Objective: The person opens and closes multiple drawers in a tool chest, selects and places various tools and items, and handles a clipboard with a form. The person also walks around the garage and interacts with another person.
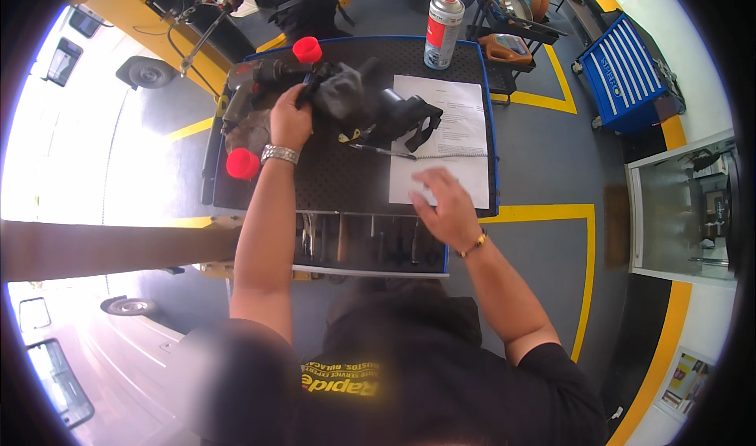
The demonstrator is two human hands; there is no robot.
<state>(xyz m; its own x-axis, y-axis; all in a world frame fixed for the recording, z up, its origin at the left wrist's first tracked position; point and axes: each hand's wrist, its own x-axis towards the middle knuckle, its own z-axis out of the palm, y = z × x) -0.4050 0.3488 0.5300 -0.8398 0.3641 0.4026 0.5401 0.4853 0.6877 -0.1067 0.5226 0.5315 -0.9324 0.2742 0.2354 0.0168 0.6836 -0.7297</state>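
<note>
My left hand (291,119), with a metal watch on the wrist, is over the left part of a black-topped tool cart (339,182). Its fingers are closed at the edge of a dark grey, crumpled, cloth-like bundle (339,92), which is blurred. Beside the bundle, a black strapped item (402,115) lies partly over a printed sheet of paper (465,123). A pen (378,150) with a coiled cord crosses the sheet. Above the paper's lower edge hovers my right hand (449,206), fingers apart and holding nothing.
Two red caps (307,50) (242,163) and a power tool (256,76) are at the cart's left. A spray can (443,33) stands far right. Tools fill the pulled-out drawer (370,241). Another person (303,1) stands beyond. A blue tool cabinet (622,72) is at right.
</note>
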